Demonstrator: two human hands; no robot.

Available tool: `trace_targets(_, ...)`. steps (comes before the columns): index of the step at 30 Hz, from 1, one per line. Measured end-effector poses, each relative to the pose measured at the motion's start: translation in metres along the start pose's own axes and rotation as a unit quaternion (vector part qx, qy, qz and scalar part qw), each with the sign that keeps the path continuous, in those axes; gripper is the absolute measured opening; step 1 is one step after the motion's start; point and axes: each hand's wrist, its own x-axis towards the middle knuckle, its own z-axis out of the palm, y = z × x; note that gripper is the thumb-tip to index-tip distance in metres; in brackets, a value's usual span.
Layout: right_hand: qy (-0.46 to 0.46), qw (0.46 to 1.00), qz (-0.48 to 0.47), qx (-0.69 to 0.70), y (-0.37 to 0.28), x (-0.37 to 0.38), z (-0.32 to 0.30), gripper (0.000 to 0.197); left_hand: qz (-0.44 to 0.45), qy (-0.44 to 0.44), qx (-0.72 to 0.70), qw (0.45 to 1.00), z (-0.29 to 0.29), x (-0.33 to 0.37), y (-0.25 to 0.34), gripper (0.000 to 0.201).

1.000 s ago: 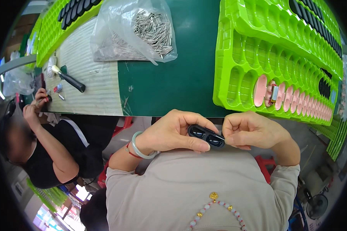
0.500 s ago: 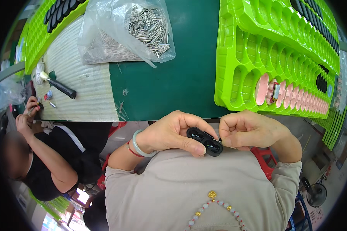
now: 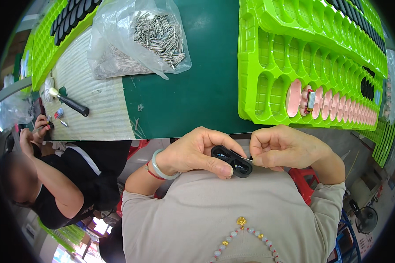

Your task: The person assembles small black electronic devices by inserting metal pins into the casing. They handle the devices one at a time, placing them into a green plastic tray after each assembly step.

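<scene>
A black earbud case part (image 3: 231,161) with two glossy round hollows lies tilted in my left hand (image 3: 204,153). The left thumb presses its near side while the fingers hold its far edge. My right hand (image 3: 285,149) is closed in a pinch at the case's right end. Between its thumb and forefinger a thin silvery pin (image 3: 249,159) shows as a short line against the case edge; most of it is hidden by the fingertips. Both hands are held in front of my chest, just off the table's near edge.
A clear plastic bag (image 3: 140,46) of metal pins lies on the green table (image 3: 180,101). Right of it, green trays (image 3: 250,111) hold pink case shells (image 3: 294,98) and black parts. A black-handled tool (image 3: 74,105) lies left, near a co-worker's hands (image 3: 38,130).
My view has shifted slightly, so the table, bag and trays sit a little differently in it. Both hands keep nearly the same pose on the case and the pin.
</scene>
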Motion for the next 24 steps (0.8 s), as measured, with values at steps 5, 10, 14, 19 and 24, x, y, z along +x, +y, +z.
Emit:
trace_targets(5,0.046,0.996,-0.032,-0.066,0.003,-0.005,0.005,0.013,0.018,0.019,0.043,0.999,0.002,0.0,-0.002,0.037)
trace_targets(10,0.048,0.992,0.017,-0.115,-0.006,-0.006,0.005,0.013,0.079,0.052,0.161,0.982,0.009,-0.003,-0.003,0.032)
trace_targets(14,0.102,0.961,-0.083,-0.242,0.005,-0.003,0.012,0.014,0.111,0.076,0.287,0.948,0.009,-0.004,-0.005,0.03)
trace_targets(19,0.127,0.927,-0.178,-0.304,0.019,0.001,0.02,0.009,0.086,0.05,0.31,0.946,0.004,-0.004,-0.009,0.031)
trace_targets(24,0.142,0.927,-0.142,-0.318,0.012,0.004,0.023,0.01,0.09,0.046,0.302,0.948,0.004,-0.001,-0.015,0.033)
